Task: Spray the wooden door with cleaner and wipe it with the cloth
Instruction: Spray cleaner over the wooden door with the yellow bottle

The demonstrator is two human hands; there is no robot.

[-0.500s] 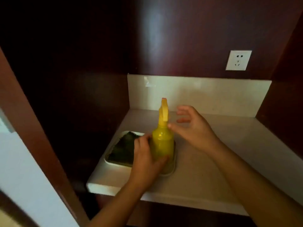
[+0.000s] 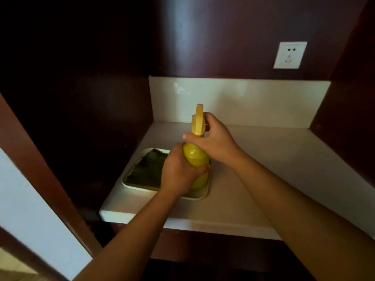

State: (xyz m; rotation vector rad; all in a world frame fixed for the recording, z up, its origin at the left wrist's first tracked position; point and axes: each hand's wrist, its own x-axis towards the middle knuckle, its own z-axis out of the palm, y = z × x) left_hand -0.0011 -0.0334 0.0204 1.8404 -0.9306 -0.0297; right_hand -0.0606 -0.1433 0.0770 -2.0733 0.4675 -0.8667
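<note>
1. The left hand is closed round the belly of the yellow spray bottle. Its fingers wrap the left side and its thumb comes across the front, so the bottle is kept upright and steady.
2. The right hand is curled at the bottle's neck. The thumb lies across the front just under the spray head and the fingers are tucked behind it. That looks like a grip being taken for the trigger, or for turning the head; I cannot tell which.
3. Both forearms reach in from the bottom edge and meet at the bottle. The left wrist runs fairly straight, while the right wrist bends inward and down over the top.
4. The bottle's base sits at the right end of a pale tray, though I cannot tell whether it rests there or is just lifted. Two hands on it suggest readying the sprayer, not yet spraying.
5. The dark green cloth lies flat in the left part of the tray, beside the left hand and held by neither hand.
6. The tray stands near the front left corner of the white desk, set in a dark wooden alcove with a wall socket above.
7. A reddish wooden edge slanting down the left may be the door to clean. It is well apart from the bottle.
</note>
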